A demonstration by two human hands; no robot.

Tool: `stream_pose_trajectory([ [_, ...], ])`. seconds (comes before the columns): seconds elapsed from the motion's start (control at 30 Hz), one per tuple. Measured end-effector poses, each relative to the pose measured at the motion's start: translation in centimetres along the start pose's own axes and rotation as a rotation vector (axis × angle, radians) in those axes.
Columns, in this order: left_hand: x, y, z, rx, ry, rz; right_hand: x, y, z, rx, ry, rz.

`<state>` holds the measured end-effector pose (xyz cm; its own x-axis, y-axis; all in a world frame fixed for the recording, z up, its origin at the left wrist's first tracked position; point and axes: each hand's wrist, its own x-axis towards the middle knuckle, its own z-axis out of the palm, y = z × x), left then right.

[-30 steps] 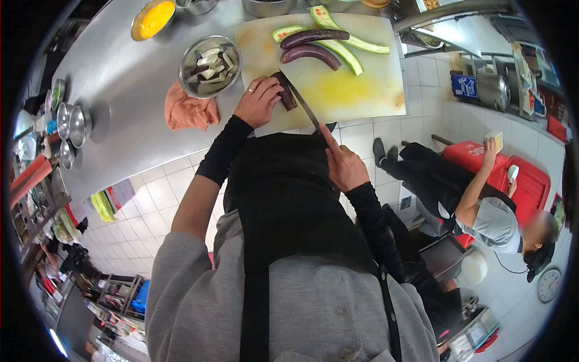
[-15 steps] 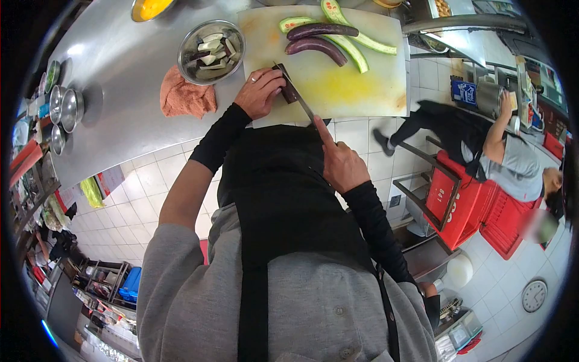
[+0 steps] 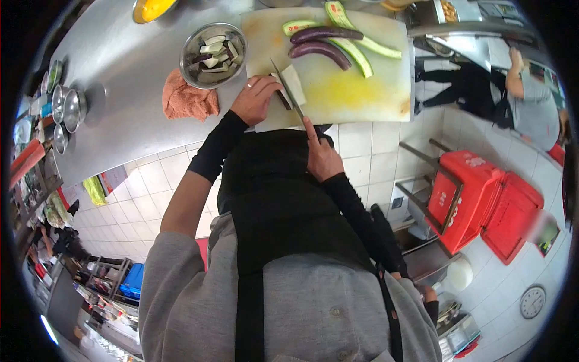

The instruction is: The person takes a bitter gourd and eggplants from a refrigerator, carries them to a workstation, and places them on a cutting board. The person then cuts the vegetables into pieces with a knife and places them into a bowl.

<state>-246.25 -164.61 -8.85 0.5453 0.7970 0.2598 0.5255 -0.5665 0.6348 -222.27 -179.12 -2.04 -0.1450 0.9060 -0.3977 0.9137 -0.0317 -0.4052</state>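
On the white cutting board (image 3: 386,87), my left hand (image 3: 256,99) presses its curled fingers on a short piece of eggplant (image 3: 283,100) at the near left edge. A knife (image 3: 289,93) is in my right hand (image 3: 324,158), forefinger stretched along it. The blade lies between that dark-skinned piece and a pale cut slab (image 3: 294,84) on its right. Two whole purple eggplants (image 3: 325,33) rest farther back, over long halved green vegetables (image 3: 386,52). Left of the board, a steel bowl (image 3: 187,57) holds cut eggplant pieces (image 3: 212,51).
An orange cloth (image 3: 190,99) lies beside the bowl on the steel table (image 3: 126,78). A bowl of yellow liquid (image 3: 158,8) stands at the back, small steel bowls (image 3: 75,110) at far left. On the right are an open red crate (image 3: 461,193) and another person (image 3: 518,96).
The eggplant piece has been split, and a pale slab now shows right of the blade. My right hand has shifted left. The other person has moved away from the red crate.
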Motion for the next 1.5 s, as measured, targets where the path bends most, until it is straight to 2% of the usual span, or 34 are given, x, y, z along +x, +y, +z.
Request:
stream_pose_trajectory([
  [0.17, -0.7, -0.3, -0.5, 0.091, 0.053, 0.074, -0.3, -0.5, -3.5, -0.009, -0.007, -0.012],
  [0.3, -0.6, -0.9, -0.4, 0.102, 0.022, 0.093, -2.0, -1.4, -5.6, -0.056, -0.034, -0.019],
  [0.6, -0.7, -1.2, -0.5, 0.143, 0.033, 0.098, -2.9, -0.4, -4.9, -0.11, -0.105, -0.066],
  [0.67, -0.9, -1.0, -0.7, 0.137, 0.023, 0.099, -1.9, 0.0, -3.2, -0.043, -0.055, -0.102],
  [0.77, -0.9, -0.6, -0.9, 0.011, 0.051, -0.001, -1.1, 0.6, -0.2, -0.02, -0.032, -0.092],
  [0.9, 1.6, 2.0, -3.1, 0.244, -0.117, -0.111, -1.0, -0.8, -1.3, -0.043, -0.066, -0.054],
  [1.0, 2.9, 3.3, -4.0, 0.334, -0.093, -0.078, -1.1, -1.6, -4.5, -0.055, -0.056, -0.075],
  [1.1, 2.4, 3.8, -3.7, 0.035, 0.256, -0.121, -2.9, -2.2, -7.2, -0.071, -0.017, -0.028],
  [1.2, 3.3, 3.1, -2.8, 0.012, 0.205, -0.022, -4.0, -0.5, -6.7, -0.102, 0.047, 0.029],
  [1.23, 3.8, 3.4, -2.6, 0.052, 0.119, -0.005, -3.9, 0.1, -6.2, -0.114, 0.078, 0.036],
  [1.33, 5.0, 2.6, -0.7, 0.033, 0.049, 0.062, -3.6, 0.7, -5.5, -0.096, 0.054, 0.092],
  [1.5, 6.1, 1.6, 0.3, 0.003, 0.027, 0.028, -3.3, 0.7, -4.4, -0.051, 0.061, 0.047],
])
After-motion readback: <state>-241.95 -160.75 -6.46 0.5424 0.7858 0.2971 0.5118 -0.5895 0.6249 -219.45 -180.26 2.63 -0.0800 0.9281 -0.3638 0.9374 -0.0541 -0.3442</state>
